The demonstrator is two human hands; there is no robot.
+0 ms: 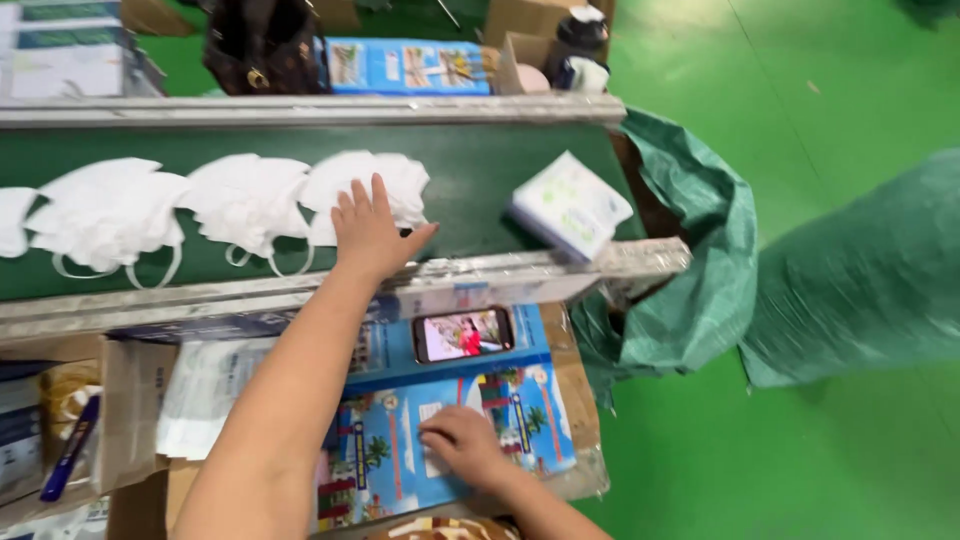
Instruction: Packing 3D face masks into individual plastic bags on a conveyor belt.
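Left grip (372, 232) lies flat on mask (365, 190), seemingly near belt's (480, 165) edge.

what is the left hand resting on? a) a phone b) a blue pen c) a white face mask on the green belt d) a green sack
c: the left hand lies flat with spread fingers on a white face mask on the green belt, while the phone lies lower down on blue printed sheets, near the right hand.
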